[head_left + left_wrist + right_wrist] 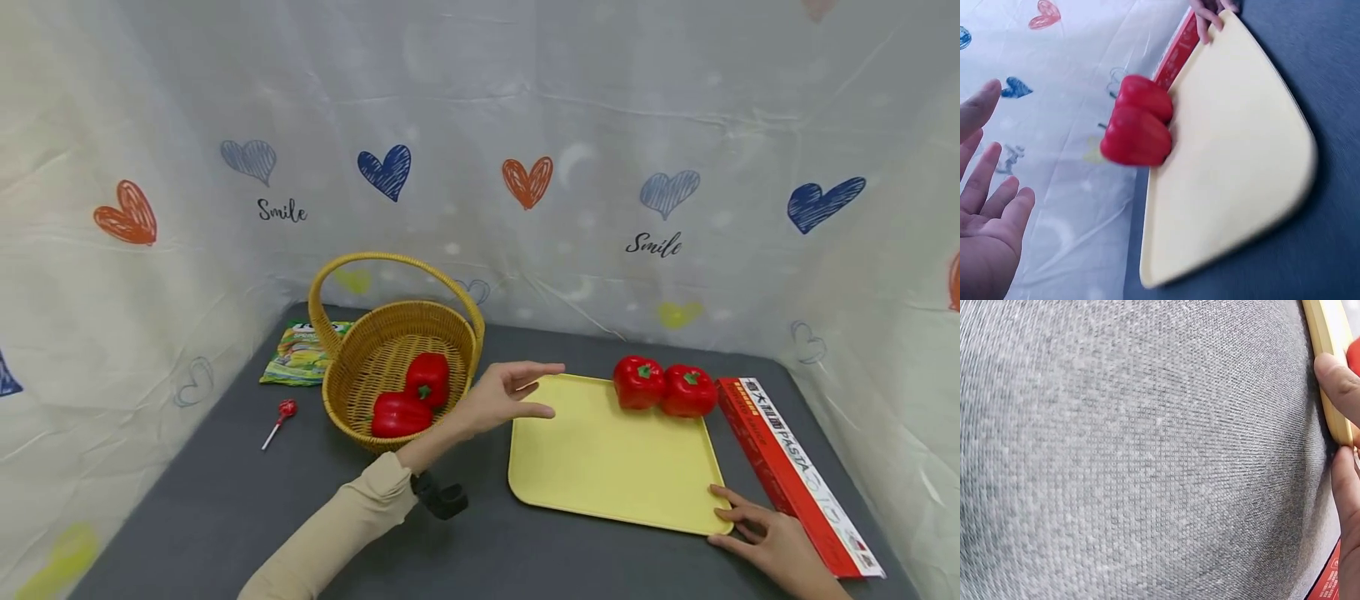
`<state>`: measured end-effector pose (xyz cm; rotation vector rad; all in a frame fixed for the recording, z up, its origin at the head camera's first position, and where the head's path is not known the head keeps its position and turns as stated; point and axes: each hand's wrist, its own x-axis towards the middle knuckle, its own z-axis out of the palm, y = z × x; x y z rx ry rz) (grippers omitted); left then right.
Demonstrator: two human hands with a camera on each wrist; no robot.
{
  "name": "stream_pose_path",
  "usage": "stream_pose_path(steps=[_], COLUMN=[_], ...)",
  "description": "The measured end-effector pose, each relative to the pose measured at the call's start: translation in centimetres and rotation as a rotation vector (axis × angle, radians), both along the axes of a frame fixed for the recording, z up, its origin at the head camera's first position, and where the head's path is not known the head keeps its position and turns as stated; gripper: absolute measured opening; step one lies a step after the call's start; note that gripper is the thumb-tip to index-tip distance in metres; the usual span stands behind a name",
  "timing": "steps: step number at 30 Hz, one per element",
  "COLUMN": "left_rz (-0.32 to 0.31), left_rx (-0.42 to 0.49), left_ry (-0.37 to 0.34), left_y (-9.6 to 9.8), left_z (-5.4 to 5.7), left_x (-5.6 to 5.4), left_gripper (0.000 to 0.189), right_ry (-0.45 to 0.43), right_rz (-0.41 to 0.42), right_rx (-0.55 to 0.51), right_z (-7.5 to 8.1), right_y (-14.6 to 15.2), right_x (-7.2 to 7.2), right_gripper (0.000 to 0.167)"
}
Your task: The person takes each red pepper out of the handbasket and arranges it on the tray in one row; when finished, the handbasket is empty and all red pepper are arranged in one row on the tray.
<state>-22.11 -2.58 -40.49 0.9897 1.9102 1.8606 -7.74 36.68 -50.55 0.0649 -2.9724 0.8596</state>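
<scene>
**Left hand (502,396) is hovering, spread, while right hand (772,542) is pinching a yellow tray (600,467)**

Only the head view is showing the yellow wicker basket (375,367), standing toward the far left of the gray table (225,517) with two red bell peppers (401,415) lying inside. A green snack packet (296,354) is lying by the table's far left corner; a red lollipop (287,408) is lying near its left edge. The long red pasta box (798,475) is running along the right edge.

Two more bell peppers (688,391) are sitting side by side at the tray's far right corner. The left wrist view is adding the left hand's palm side, its thumb and fingers apart. The right wrist view is bringing the tray's outer wall up close, with two digits touching it.

The left hand is holding nothing, hovering near the tray's left edge. The right hand is clamping the tray's near right corner between thumb and fingers.
</scene>
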Motion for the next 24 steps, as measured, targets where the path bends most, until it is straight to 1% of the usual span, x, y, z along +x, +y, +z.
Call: stream_pose_path(steps=[2,4,9,12,14,17,19,21,24], left_rz=[-0.012,-0.030,-0.068,-0.059,-0.041,-0.025,-0.043,-0.082,-0.180], left_rx=[0.010,0.017,-0.025,-0.061,-0.089,-0.135,-0.168,-0.211,-0.282], left_ry=[0.008,0.014,0.024,0.008,0.011,0.012,0.015,0.007,-0.008], left_y=[-2.3,-4.7,-10.8,-13.9,-15.6,-17.2,-17.9,-18.2,-18.2], left_z=[0.3,0.5,1.0,1.0,0.9,0.7,0.6,0.6,0.8], left_x=[0.2,0.1,-0.7,-1.2,-1.6,-2.4,-3.2,-4.2,-5.8], left_gripper=[0.056,0.056,0.054,0.052,0.051,0.052,0.052,0.052,0.048], right_ry=[-0.021,-0.034,-0.053,-0.062,-0.057,-0.033,-0.014,0.000,0.013], right_rz=[-0.010,-0.015,-0.021,-0.028,-0.030,-0.032,-0.029,-0.024,-0.013], right_rx=[0.013,0.020,0.032,0.030,0.032,0.039,0.033,0.027,0.024], right_z=[0.1,0.2,0.1,0.1,0.1,0.1,0.1,0.0,0.0], right_y=[0.1,0.1,0.1,0.1,0.1,0.2,0.1,0.0,-0.2], right_x=[0.1,0.1,0.2,0.3,0.3,0.4,0.4,0.3,0.2], right_gripper=[0.044,0.046,0.050,0.053,0.053,0.050,0.047,0.045,0.043])
